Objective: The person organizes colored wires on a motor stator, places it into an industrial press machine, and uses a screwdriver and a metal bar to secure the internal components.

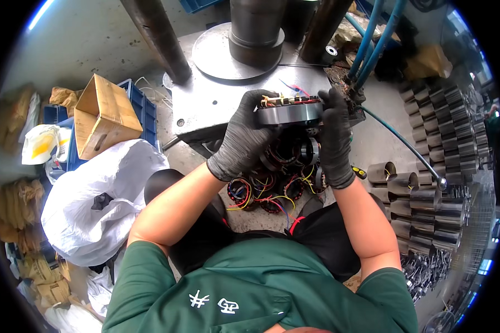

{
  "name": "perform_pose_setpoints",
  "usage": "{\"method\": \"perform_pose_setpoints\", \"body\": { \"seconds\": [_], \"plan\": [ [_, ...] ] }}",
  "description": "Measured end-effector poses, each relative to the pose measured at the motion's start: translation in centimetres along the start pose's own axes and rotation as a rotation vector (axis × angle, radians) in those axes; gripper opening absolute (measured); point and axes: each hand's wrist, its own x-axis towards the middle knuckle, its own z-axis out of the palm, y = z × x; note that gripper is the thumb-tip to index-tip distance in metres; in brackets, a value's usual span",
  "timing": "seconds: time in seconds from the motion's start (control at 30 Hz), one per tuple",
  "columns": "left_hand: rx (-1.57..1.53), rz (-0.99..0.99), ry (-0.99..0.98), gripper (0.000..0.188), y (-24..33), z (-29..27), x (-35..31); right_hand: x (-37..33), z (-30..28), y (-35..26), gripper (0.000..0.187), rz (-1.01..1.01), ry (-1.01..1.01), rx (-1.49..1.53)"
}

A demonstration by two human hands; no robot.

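- Two hands in dark gloves hold a steel ring between them at 1 o'clock from the picture's middle, level with the near edge of the press table (205, 105).
- The steel ring (289, 115) is seen nearly edge-on; wound parts and red and yellow leads show along its top.
- The left hand (240, 139), at 11 o'clock, clasps the ring's left end, its fingers bent around the rim.
- The right hand (337, 139), at 2 o'clock, touches the ring's right end, fingers pointing up; I cannot tell how tightly they close.
- Below the ring, toward 5 o'clock, wired rings (269, 194) lie in a heap with red, yellow and blue leads.
- The press ram (255, 33) stands at 12 o'clock over a round plate (211, 55).
- A cardboard box (116, 119) sits at 10 o'clock, a white sack (83, 205) near 9.
- Metal cylinders (439, 133) stack up at 3 o'clock.
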Motion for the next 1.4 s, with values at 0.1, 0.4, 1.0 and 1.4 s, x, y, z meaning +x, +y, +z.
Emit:
{"method": "perform_pose_setpoints", "body": {
  "seconds": [0.1,0.4,1.0,1.4],
  "plan": [
    [0.131,0.577,0.086,0.061,-1.7,0.8,1.5,-0.2,1.9,-1.9,0.092,0.744,-0.152,1.085],
    [0.472,0.674,-0.207,0.065,1.5,0.6,0.6,-0.5,1.0,-1.6,0.08,0.763,-0.231,1.588],
    [0.468,0.555,0.168,0.032,-0.8,1.3,0.7,-0.6,1.0,-2.2,0.08,0.49,-0.187,1.169],
    [0.799,0.456,-0.061,0.041,-1.3,1.2,1.0,-1.1,-0.8,-0.7,0.074,0.556,-0.451,0.993]
  ]
}}
